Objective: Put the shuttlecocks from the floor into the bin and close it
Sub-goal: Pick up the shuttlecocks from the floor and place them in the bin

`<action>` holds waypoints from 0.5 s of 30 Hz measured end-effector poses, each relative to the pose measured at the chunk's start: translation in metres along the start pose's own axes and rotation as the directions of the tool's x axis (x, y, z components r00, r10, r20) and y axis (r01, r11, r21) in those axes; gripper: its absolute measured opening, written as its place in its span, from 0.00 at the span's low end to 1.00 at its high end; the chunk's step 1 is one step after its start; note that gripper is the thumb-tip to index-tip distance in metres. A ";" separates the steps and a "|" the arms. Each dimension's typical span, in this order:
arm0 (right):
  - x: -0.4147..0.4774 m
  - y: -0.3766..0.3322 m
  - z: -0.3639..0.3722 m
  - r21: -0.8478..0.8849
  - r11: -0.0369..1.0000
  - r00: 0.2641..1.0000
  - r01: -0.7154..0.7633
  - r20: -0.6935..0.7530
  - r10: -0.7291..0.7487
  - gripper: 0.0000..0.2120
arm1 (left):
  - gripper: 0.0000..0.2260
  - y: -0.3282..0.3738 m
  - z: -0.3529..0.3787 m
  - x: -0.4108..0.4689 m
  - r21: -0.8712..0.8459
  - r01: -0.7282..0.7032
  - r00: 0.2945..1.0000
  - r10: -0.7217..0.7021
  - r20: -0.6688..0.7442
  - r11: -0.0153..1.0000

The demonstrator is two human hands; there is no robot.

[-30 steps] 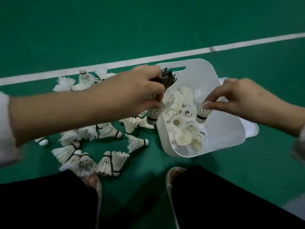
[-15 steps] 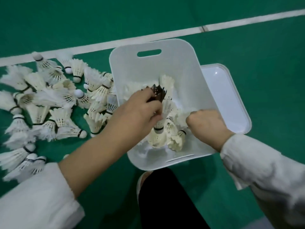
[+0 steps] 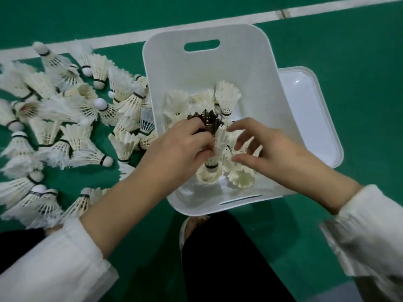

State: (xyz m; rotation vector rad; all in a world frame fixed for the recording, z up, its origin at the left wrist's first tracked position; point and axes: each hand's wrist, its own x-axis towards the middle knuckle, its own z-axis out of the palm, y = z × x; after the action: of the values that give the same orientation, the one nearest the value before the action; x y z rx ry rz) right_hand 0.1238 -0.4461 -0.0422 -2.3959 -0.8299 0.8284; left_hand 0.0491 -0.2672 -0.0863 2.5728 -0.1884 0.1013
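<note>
A white plastic bin (image 3: 196, 68) with a handle slot stands on the green floor, with several white shuttlecocks (image 3: 226, 99) inside. Over the bin my left hand (image 3: 183, 149) is closed on a dark brown shuttlecock (image 3: 207, 122) and a white shuttlecock (image 3: 219, 147). My right hand (image 3: 268, 149) hovers beside it with fingers spread, fingertips near the white one, holding nothing that I can see. Many more white shuttlecocks (image 3: 65, 127) lie scattered on the floor left of the bin. The bin's white lid (image 3: 309, 110) lies flat behind its right side.
A white court line (image 3: 327, 6) crosses the green floor beyond the bin. My dark trouser legs (image 3: 218, 258) and a light shoe (image 3: 187, 227) sit just below the bin's near edge. White sleeves cover both forearms.
My right hand has let go of its shuttlecock and opened its fingers. My left hand stays over the bin, still holding the dark and white shuttlecocks. The view has drawn closer over the bin.
</note>
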 end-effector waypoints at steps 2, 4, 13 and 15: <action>0.005 -0.004 0.007 -0.075 0.996 0.998 0.044 0.052 -0.040 0.14 | 0.06 0.004 -0.001 0.000 0.000 -0.008 1.000 0.008 0.015 1.000; 0.012 -0.006 0.013 -0.160 0.982 0.995 0.103 0.031 -0.100 0.08 | 0.10 0.006 -0.003 -0.001 -0.006 -0.025 0.998 0.025 0.057 1.000; 0.015 -0.015 0.010 0.005 0.999 0.975 0.051 0.215 -0.051 0.03 | 0.18 0.006 -0.043 0.008 -0.273 0.317 0.932 -0.351 -0.086 0.908; 0.019 -0.019 0.028 -0.060 0.991 0.947 0.117 0.309 -0.093 0.05 | 0.16 0.003 -0.045 0.010 -0.269 0.340 0.923 -0.375 -0.088 0.901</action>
State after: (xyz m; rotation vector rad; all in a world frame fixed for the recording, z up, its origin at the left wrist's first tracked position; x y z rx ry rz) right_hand 0.1092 -0.4133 -0.0580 -2.2969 -1.1170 1.1621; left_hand 0.0570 -0.2472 -0.0457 2.2940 0.3090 0.1092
